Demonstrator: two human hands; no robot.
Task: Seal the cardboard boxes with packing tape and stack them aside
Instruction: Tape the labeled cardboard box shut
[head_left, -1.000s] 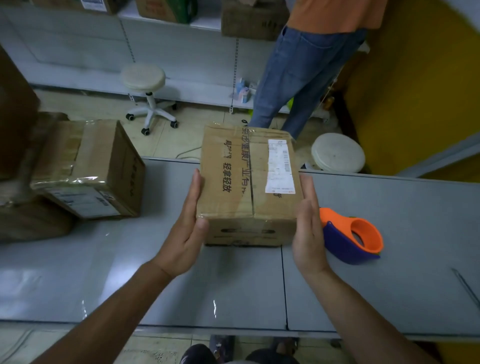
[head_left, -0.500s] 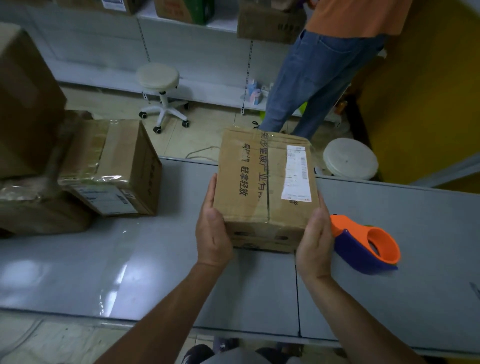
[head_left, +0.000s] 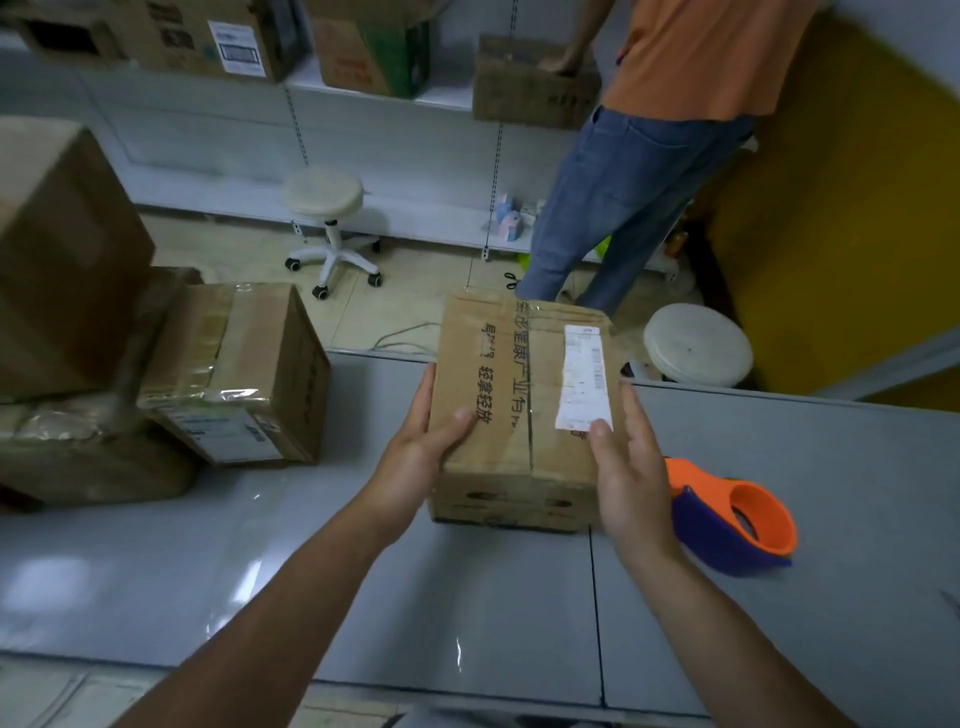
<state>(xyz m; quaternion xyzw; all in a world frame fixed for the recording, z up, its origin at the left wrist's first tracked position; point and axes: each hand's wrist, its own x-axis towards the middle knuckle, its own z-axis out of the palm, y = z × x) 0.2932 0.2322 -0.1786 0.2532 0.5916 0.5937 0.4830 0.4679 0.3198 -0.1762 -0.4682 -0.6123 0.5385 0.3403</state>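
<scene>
A brown cardboard box (head_left: 519, 384) with black printed characters and a white shipping label sits in the middle of the grey table (head_left: 260, 561), clear tape running along its top seam. My left hand (head_left: 415, 457) grips its left side, thumb curled over the top edge. My right hand (head_left: 631, 478) holds the right side, thumb on the top by the label. An orange and purple tape dispenser (head_left: 737, 519) lies on the table just right of my right hand.
Taped boxes (head_left: 249, 374) are stacked at the table's left end beside a large box (head_left: 62, 249). Beyond the table are a wheeled stool (head_left: 324, 200), a second round stool (head_left: 698, 343), shelving with cartons, and a person in an orange shirt and jeans (head_left: 623, 197).
My thumbs have come over the box's top edges and both hands grip it more firmly. The box looks slightly raised at its near end. The view has shifted.
</scene>
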